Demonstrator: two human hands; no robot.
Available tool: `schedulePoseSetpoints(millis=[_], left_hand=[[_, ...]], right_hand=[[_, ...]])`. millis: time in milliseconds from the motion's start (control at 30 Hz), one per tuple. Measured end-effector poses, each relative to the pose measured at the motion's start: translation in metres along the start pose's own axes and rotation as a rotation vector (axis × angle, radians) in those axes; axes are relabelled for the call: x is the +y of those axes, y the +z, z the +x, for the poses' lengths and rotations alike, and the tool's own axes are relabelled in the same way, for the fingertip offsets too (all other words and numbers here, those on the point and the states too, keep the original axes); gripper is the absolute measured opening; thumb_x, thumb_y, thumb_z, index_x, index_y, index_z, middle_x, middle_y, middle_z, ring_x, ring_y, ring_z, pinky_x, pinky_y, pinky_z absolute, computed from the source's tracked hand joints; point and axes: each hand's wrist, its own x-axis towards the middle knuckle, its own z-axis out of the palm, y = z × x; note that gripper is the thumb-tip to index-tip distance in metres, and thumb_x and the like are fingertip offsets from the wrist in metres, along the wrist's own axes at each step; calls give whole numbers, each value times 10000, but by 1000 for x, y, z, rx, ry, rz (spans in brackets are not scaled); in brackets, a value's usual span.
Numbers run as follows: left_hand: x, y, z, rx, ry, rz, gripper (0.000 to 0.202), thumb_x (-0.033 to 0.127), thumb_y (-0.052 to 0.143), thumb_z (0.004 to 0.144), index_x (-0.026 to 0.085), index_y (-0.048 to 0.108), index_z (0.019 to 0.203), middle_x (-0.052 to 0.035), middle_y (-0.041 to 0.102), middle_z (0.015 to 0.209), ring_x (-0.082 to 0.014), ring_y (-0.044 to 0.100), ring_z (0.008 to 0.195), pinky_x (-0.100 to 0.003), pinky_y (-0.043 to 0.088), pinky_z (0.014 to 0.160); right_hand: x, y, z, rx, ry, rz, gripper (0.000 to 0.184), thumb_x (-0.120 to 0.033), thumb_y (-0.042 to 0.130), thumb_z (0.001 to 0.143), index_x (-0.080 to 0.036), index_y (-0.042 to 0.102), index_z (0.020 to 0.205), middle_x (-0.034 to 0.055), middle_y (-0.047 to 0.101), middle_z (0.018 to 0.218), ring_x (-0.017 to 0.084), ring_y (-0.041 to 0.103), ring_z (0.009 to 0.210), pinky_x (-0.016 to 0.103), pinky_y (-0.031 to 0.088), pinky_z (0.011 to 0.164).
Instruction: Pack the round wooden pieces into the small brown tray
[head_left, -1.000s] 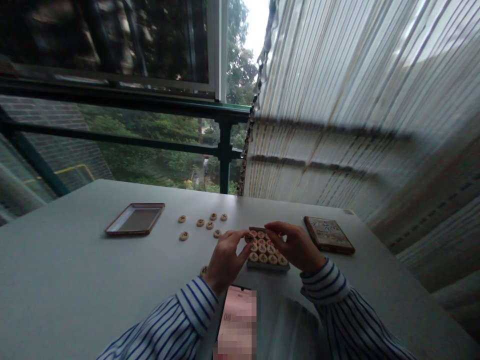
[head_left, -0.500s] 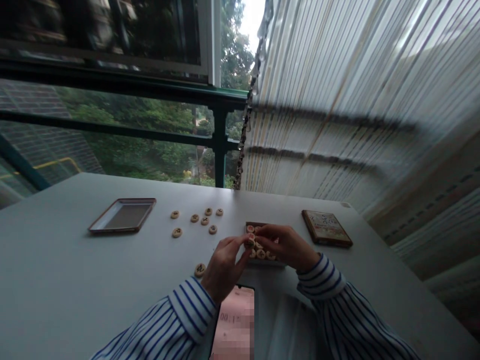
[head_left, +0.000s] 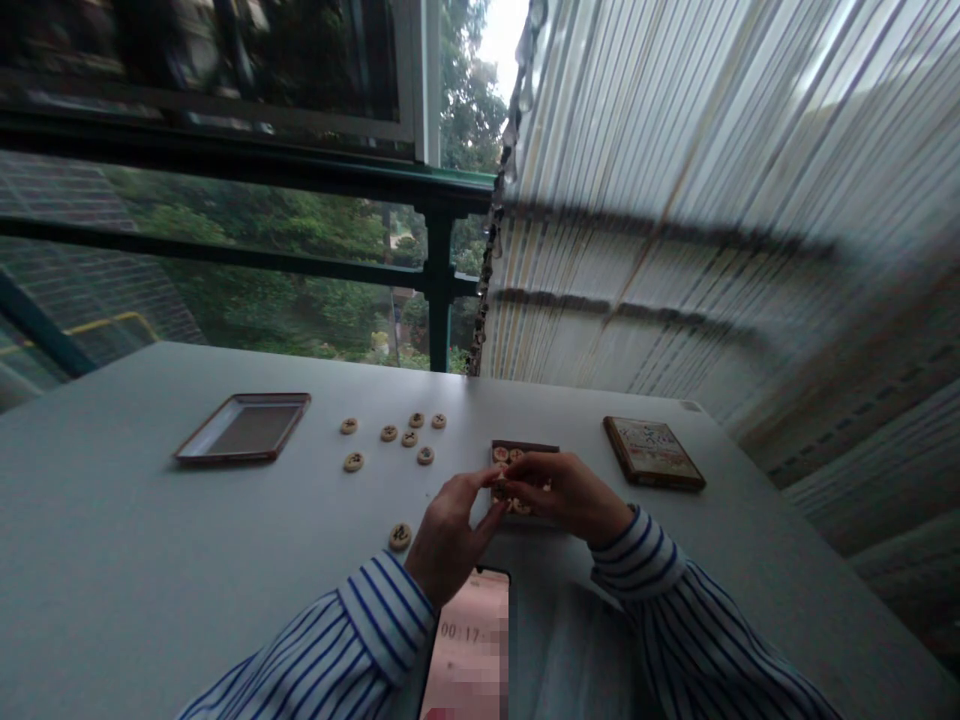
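My left hand (head_left: 456, 528) and my right hand (head_left: 579, 497) meet over a small open box (head_left: 536, 446) of round wooden Chinese chess pieces (head_left: 519, 507). Between the left thumb and fingers is a Chinese chess piece (head_left: 500, 484), partly covered. The right fingertips are closed against the same piece; whether they hold a second one is hidden. Red-marked pieces (head_left: 501, 455) show at the box's far side. By the left wrist lies a single black-marked piece (head_left: 400, 537), flat on the table.
Several loose pieces (head_left: 409, 439) lie farther back on the white table (head_left: 112, 560). An open tray-like lid (head_left: 259, 458) is at the left, and a flat printed box (head_left: 654, 452) at the right. A phone (head_left: 466, 650) showing a timer lies close in front. Beyond are railings and a string curtain (head_left: 600, 180).
Both hands stay over the box. The right fingers have come slightly lower and closer to the left fingertips, covering more of the held piece. Loose pieces have not moved.
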Motion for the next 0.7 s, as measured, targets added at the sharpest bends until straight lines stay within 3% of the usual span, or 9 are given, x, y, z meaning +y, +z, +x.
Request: schedulePoseSetpoints(millis=[700], left_hand=[[3, -2, 3, 3, -217, -213, 190, 216, 554, 748, 175, 584, 931, -34, 635, 829, -139, 585, 762, -272, 472, 712]], right_hand=[[2, -2, -2, -9, -62, -109, 179, -237, 508, 794, -175, 640, 898, 40, 654, 810, 121, 574, 716, 231, 430, 659]])
